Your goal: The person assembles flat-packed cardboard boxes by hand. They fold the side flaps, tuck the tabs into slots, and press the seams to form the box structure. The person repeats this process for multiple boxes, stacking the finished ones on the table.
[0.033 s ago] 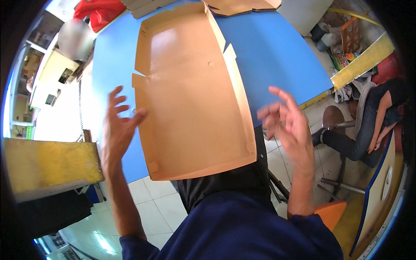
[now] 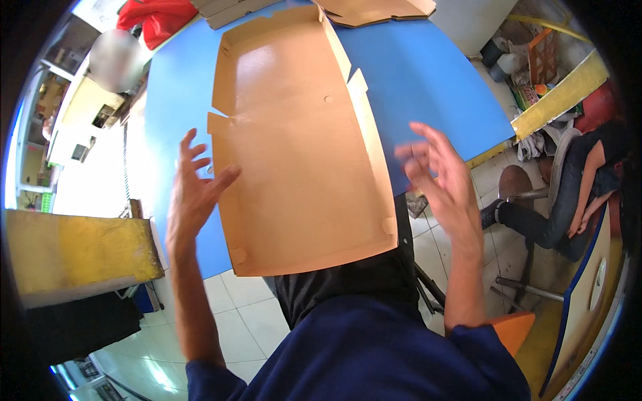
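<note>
One hinged cardboard box (image 2: 304,177), walls up, not closed; left hand (image 2: 195,194) 9 o'clock, right hand (image 2: 447,187) 3 o'clock, empty, fingers apart.

The box (image 2: 304,160) is plain brown cardboard, opened out flat — two shallow halves joined at a crease, low walls raised around them, with gaps in the sides where the halves meet. It lies lengthwise on the blue bench (image 2: 431,87), insides up, the far half glossy — its near right corner overhanging the edge.
</note>
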